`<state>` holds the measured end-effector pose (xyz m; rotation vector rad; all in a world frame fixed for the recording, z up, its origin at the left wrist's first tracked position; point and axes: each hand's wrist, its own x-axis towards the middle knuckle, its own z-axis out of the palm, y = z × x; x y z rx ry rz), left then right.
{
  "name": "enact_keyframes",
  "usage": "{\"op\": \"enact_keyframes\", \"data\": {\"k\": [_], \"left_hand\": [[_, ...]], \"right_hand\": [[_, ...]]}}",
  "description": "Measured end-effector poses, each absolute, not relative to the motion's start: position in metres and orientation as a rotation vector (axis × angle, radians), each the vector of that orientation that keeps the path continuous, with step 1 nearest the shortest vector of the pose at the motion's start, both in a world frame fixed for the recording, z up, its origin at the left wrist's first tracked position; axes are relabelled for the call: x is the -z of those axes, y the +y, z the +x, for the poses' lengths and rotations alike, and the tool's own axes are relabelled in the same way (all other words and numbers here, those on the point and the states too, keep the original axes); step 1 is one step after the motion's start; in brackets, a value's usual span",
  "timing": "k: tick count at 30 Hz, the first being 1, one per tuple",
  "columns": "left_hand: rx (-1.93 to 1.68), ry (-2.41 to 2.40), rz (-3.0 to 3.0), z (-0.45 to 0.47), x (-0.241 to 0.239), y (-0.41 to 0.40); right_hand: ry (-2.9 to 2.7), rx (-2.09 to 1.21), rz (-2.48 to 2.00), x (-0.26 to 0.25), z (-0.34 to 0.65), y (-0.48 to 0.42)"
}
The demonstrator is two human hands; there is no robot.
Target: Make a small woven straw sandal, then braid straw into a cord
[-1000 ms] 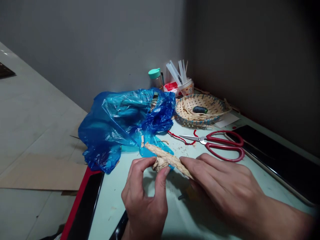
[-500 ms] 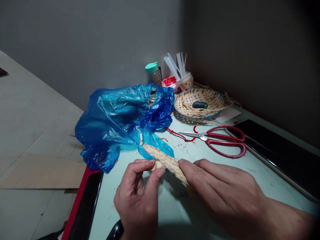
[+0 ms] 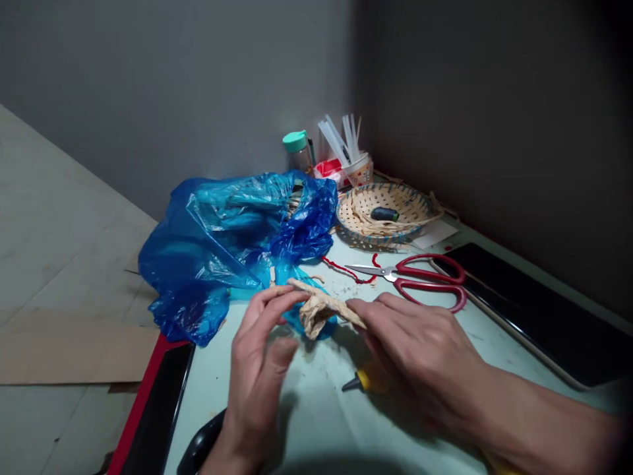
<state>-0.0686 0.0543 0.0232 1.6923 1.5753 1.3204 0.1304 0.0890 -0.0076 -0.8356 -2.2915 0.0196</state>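
A pale braided straw strip [image 3: 341,309] is held above the table by my right hand [image 3: 420,336], fingers and thumb closed on its right end. From its underside sticks out a crumpled, curled straw part [image 3: 314,316]. At the strip's left end my left hand [image 3: 264,356] is open, its fingertips against the straw and its thumb apart from it. Below my right hand lies a yellow object with a dark pointed tip [image 3: 363,381], partly hidden by the hand. Red-handled scissors [image 3: 395,274] lie beyond my right hand, blades pointing left, near a piece of red yarn [image 3: 346,268].
A crumpled blue plastic bag [image 3: 222,231] covers the table's back left. Behind stand a green-lidded jar [image 3: 297,148] and a cup of clear sticks [image 3: 359,170]. A woven basket [image 3: 351,227] holds a dark thread spool [image 3: 384,214]. A black flat panel [image 3: 534,310] lies right.
The straw strip has been tilted, so its curled underside now shows. My left thumb has come away from it. The pointed yellow object has come into view below my right hand.
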Motion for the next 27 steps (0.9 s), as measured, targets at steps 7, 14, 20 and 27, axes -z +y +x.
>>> {"op": "enact_keyframes", "data": {"k": [7,14,20,27], "left_hand": [[-2.183,1.474,1.111,-0.100,-0.047,0.063],[-1.854,1.538,1.013,-0.120,-0.021,0.072],[-1.442,1.632,1.093,-0.100,0.004,0.067],[-1.129,1.311,1.209,-0.070,0.013,0.060]], "right_hand": [[-2.054,-0.912,-1.051,-0.004,0.131,0.098],[-1.512,-1.684,-0.736,-0.008,0.130,0.099],[-1.327,-1.785,-0.724,-0.011,0.126,0.097],[-1.324,-1.659,-0.775,-0.010,0.125,0.091]]}}
